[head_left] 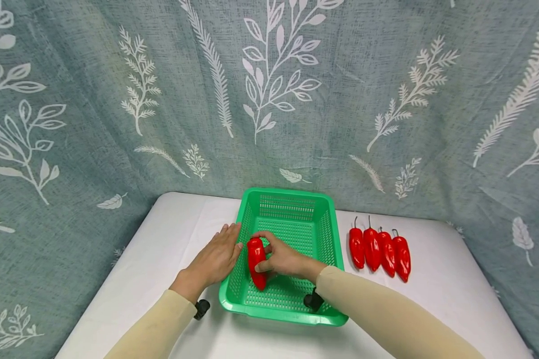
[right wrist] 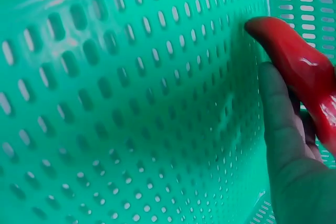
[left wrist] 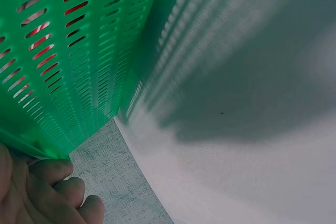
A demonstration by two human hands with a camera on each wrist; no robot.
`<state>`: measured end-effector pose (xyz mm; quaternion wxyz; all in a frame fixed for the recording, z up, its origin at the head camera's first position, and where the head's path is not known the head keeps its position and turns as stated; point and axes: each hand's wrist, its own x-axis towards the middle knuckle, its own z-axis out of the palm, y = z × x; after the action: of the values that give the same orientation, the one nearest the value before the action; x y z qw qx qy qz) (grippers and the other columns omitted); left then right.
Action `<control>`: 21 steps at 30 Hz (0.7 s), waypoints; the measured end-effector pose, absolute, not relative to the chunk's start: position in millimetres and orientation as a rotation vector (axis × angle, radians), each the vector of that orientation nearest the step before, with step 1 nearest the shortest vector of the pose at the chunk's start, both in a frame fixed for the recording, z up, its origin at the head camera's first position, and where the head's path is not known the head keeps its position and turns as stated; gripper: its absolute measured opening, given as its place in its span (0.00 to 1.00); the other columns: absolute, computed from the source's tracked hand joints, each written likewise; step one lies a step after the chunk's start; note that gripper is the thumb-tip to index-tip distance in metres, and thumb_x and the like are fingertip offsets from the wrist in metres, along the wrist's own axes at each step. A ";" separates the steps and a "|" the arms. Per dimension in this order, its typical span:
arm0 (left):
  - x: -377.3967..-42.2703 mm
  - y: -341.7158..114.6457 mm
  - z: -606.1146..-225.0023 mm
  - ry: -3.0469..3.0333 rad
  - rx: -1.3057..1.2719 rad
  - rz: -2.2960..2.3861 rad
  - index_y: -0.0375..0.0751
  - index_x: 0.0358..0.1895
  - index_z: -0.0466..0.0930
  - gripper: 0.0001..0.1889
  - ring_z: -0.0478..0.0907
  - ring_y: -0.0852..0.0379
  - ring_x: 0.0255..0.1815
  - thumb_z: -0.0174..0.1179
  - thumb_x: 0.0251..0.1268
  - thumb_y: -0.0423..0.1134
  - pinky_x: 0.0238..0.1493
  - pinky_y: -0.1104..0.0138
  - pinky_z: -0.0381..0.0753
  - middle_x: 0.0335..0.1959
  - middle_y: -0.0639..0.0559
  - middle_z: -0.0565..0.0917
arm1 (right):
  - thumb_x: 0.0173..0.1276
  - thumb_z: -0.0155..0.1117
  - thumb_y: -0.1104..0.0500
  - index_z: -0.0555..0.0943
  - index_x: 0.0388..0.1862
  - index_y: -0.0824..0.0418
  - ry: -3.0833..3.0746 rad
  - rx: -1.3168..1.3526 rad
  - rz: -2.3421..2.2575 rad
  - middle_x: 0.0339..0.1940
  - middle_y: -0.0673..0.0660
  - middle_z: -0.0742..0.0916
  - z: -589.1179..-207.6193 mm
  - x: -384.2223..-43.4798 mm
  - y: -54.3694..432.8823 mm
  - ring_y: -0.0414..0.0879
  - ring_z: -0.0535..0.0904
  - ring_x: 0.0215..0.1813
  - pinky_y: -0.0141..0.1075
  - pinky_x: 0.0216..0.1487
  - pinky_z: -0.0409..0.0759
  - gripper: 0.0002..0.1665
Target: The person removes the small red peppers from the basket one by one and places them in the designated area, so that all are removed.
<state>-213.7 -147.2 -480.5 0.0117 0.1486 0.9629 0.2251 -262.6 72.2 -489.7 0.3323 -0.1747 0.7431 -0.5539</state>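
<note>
A glossy red pepper [head_left: 256, 263] is inside the green plastic basket [head_left: 328, 239], along its left side. My right hand [head_left: 284, 258] grips it from the right, thumb across its front and fingers round its upper end. In the right wrist view the pepper [right wrist: 302, 64] points its narrow tip past my thumb, near the slotted wall. My left hand [head_left: 217, 255] rests at the basket's left rim with its fingers straight. The left wrist view has its fingertips [left wrist: 55, 170] beside the rim, outside the basket, and red shows through the slots.
Several red peppers [head_left: 380, 252] with dark stems lie side by side on the white table [head_left: 435, 299], right of the basket. A grey-green curtain [head_left: 323, 144] with white leaf prints hangs behind the table and along its sides.
</note>
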 end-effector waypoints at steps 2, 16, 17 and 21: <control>-213.7 -147.0 -480.3 3.004 0.465 0.705 0.33 0.85 0.50 0.33 0.49 0.38 0.87 0.42 0.89 0.47 0.86 0.45 0.53 0.85 0.34 0.58 | 0.65 0.73 0.72 0.61 0.80 0.53 1.981 -0.470 -1.449 0.60 0.69 0.78 -489.7 -263.7 73.5 0.60 0.85 0.52 0.55 0.42 0.92 0.49; -212.5 -147.0 -477.3 3.005 0.483 0.678 0.32 0.85 0.50 0.33 0.51 0.37 0.87 0.42 0.89 0.48 0.86 0.45 0.55 0.85 0.35 0.58 | 0.65 0.72 0.67 0.64 0.80 0.51 2.130 -0.462 -1.530 0.60 0.67 0.77 -473.6 -268.7 82.7 0.55 0.86 0.49 0.46 0.40 0.91 0.47; -212.5 -147.2 -477.5 3.008 0.490 0.678 0.31 0.85 0.51 0.33 0.51 0.37 0.87 0.42 0.89 0.47 0.85 0.45 0.55 0.84 0.35 0.59 | 0.65 0.72 0.67 0.64 0.80 0.51 2.134 -0.453 -1.538 0.60 0.67 0.77 -471.8 -268.6 83.3 0.55 0.86 0.48 0.47 0.41 0.91 0.47; -212.4 -147.6 -476.8 3.003 0.490 0.657 0.32 0.85 0.50 0.33 0.50 0.36 0.87 0.42 0.89 0.48 0.85 0.45 0.55 0.85 0.34 0.58 | 0.65 0.73 0.66 0.63 0.79 0.53 2.142 -0.439 -1.551 0.60 0.68 0.77 -466.8 -269.3 86.0 0.54 0.87 0.47 0.49 0.42 0.92 0.47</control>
<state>-212.4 -147.6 -476.8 0.0146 0.1576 0.9646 0.2110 -269.3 86.0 -466.8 0.2285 -0.1594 0.7778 -0.5634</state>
